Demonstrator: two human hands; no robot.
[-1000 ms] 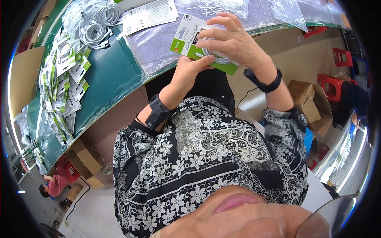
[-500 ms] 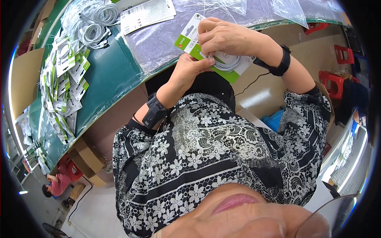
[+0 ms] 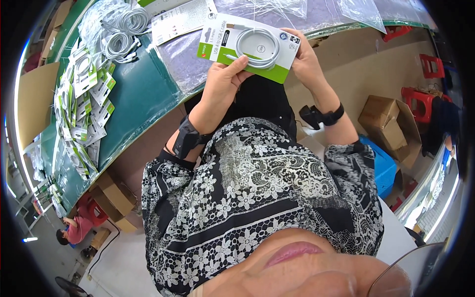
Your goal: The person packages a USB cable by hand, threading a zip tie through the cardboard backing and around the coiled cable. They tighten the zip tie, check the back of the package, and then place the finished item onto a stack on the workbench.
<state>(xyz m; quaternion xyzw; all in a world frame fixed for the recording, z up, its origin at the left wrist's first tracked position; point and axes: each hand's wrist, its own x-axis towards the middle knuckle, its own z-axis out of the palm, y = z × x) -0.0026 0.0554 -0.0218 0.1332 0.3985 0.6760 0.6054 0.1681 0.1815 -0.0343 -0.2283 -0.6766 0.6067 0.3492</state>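
Note:
A white and green cable packaging card (image 3: 279,73) is held up over the near edge of the table, its printed face toward me. On it lies a coiled white cable (image 3: 257,31), with a connector end pointing left. My left hand (image 3: 222,83) pinches the card's lower left part, thumb across the cable's lower end and fingers hidden behind. At the card's right end, my right hand (image 3: 308,63) grips the edge, its fingertips partly behind the card.
To the left, a heap of carded cables (image 3: 84,109) lies on the green table (image 3: 141,94). Beyond it are loose coiled cables (image 3: 118,45). Flat cards (image 3: 180,22), thin white ties (image 3: 267,7) and a clear bag (image 3: 363,12) sit farther back. A cardboard box (image 3: 383,121) stands at the right.
My right hand has gone from the cable on the card's face to the card's right edge. The card has turned flatter toward me and shifted slightly up and left.

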